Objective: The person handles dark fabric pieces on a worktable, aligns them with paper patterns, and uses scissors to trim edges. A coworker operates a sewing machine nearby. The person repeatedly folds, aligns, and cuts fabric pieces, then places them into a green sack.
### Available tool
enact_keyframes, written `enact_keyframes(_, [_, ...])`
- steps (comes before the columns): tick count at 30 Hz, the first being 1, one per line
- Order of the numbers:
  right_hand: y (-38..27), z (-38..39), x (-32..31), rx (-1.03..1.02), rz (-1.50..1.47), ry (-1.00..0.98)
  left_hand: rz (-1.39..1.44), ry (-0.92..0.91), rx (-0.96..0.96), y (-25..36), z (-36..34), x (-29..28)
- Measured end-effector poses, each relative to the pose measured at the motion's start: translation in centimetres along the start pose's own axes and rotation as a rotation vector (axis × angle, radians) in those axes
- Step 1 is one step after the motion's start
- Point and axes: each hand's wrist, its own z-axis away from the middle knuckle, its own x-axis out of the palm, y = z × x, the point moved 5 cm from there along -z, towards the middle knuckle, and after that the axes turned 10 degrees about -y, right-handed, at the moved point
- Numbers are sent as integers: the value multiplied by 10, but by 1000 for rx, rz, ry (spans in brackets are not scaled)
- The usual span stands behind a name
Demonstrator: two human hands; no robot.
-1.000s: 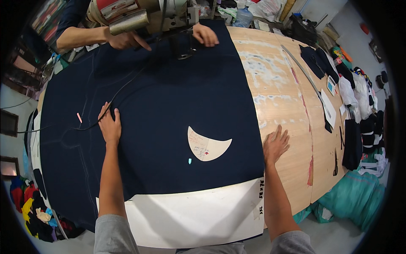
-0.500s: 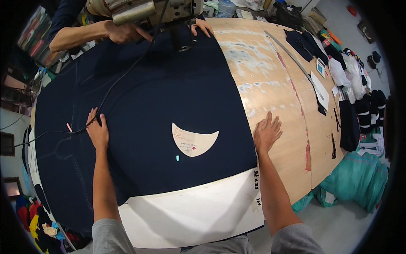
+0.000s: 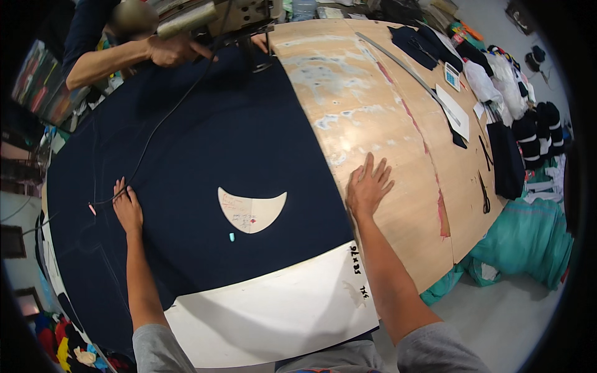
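Observation:
My left hand (image 3: 129,205) lies flat on the dark navy fabric (image 3: 174,130), fingers apart, at a black cable (image 3: 146,151) crossing the cloth. A small pink chalk (image 3: 92,209) lies just left of it. My right hand (image 3: 370,186) rests spread on the bare wooden table (image 3: 404,242), just right of the cloth's edge. Between my hands are a crescent-shaped cream pattern piece (image 3: 252,210) with writing and a small mint chalk (image 3: 231,237). A large white sheet (image 3: 267,311) shows below the fabric at the near side.
A co-worker's hands (image 3: 163,51) are at a metal cutting machine (image 3: 224,18) at the far end. On the right lie a long metal ruler (image 3: 398,68), calculator (image 3: 452,77), scissors (image 3: 484,193) and dark cloth pieces. Green sacks (image 3: 516,242) sit beyond the table's edge.
The view has swung, so the table and items appear shifted leftward. The co-worker's hand beside the machine has drawn back and is mostly hidden. My hands stay down on cloth and table.

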Motion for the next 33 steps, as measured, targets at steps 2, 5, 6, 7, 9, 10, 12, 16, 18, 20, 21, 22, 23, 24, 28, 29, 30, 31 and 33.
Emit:
enact_keyframes(2, [5, -2, 0, 8, -10, 12, -13, -5, 19, 2, -3, 0])
enact_keyframes(5, [0, -2, 5, -8, -45, 9, 66, -4, -119, -26, 11, -9])
enact_keyframes(6, [5, -3, 4, 0, -33, 0, 174, 12, -236, -6, 19, -6])
enact_keyframes(7, [11, -4, 4, 5, -22, -10, 339, -52, -362, 11, 36, -2])
enact_keyframes(9, [18, -7, 3, 9, -22, -21, 620, -48, -367, 106, 93, -39])
enact_keyframes(10, [10, -6, 4, -11, -51, -31, 716, 43, -253, 134, 124, -60])
enact_keyframes(12, [16, -5, 7, -13, -79, -60, 968, -3, -184, 262, 183, -103])
enact_keyframes(16, [13, -4, 4, -58, -179, -100, 1267, -318, -130, 443, 303, -131])
enact_keyframes(18, [17, -4, -1, -70, -208, -123, 1231, -428, -100, 515, 351, -134])
enact_keyframes(20, [28, -15, -9, -170, -248, -174, 1425, -489, -213, 572, 394, -114])
enact_keyframes(21, [44, -21, -10, -201, -250, -198, 1425, -521, -195, 602, 408, -108])
enact_keyframes(22, [61, -25, -13, -351, -328, -243, 1388, -519, -185, 623, 427, -87])
enact_keyframes(23, [81, -25, -17, -511, -398, -291, 1317, -538, -179, 641, 443, -78])
enact_keyframes(24, [106, -28, -21, -660, -464, -335, 1247, -566, -167, 657, 453, -67])
enact_keyframes(28, [262, -36, -69, -752, -931, -408, 701, -377, -35, 714, 467, -37])
enact_keyframes(29, [314, -37, -82, -662, -915, -361, 608, -326, -46, 727, 467, -28])
enact_keyframes(30, [361, -40, -92, -565, -903, -305, 513, -273, -43, 738, 460, -20])
enact_keyframes(31, [409, -39, -92, -488, -864, -295, 453, -289, -80, 748, 455, -6])
enact_keyframes(33, [478, -45, -103, -368, -803, -248, 329, -241, -192, 767, 446, 10])
